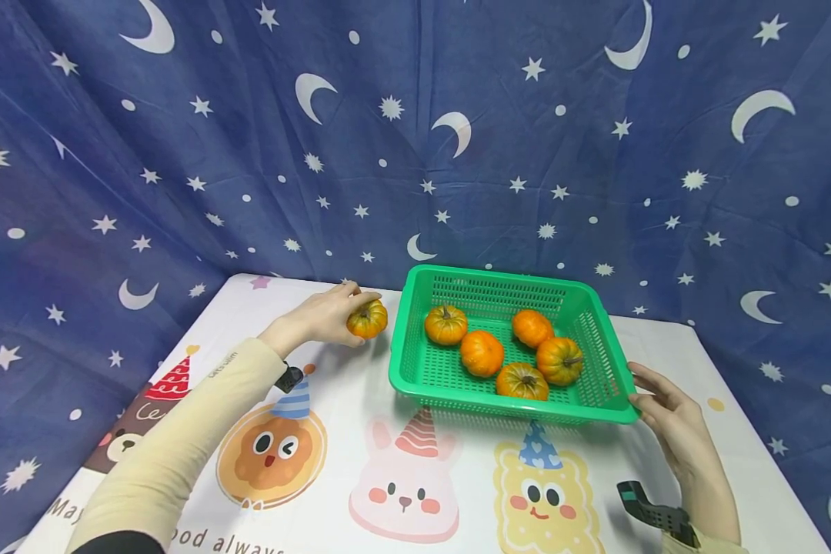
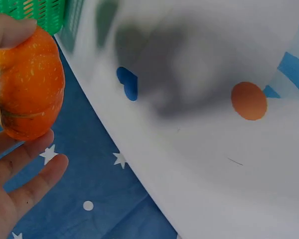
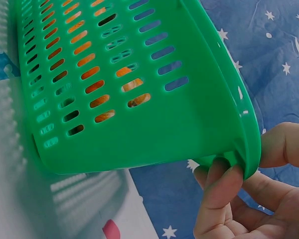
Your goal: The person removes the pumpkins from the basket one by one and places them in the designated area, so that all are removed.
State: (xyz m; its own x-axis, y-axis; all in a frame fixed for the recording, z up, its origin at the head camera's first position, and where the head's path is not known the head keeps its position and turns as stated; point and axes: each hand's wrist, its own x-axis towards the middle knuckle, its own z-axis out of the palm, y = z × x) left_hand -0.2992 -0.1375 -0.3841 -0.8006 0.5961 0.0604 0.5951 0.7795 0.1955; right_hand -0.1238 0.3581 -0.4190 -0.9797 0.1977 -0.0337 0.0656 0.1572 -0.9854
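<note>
A small orange pumpkin [image 1: 368,320] is pinched between the thumb and fingers of my left hand [image 1: 328,314], held to the left of a green plastic basket [image 1: 398,362]. The left wrist view shows its ribbed orange skin [image 2: 32,87], with the thumb on one side and fingertips on the other. My right hand [image 1: 682,423] grips the basket's rim at the front right corner. Up close in the right wrist view, fingers curl under the rim of the slotted basket [image 3: 154,137]. Inside the basket lie several small pumpkins [image 1: 482,354], orange and yellow-green striped.
The white table cover [image 1: 312,431] carries printed cartoon figures, including a pink rabbit [image 1: 405,492]. Behind the table hangs a blue curtain [image 1: 388,192] with moons and stars. The table's back edge runs just behind the basket.
</note>
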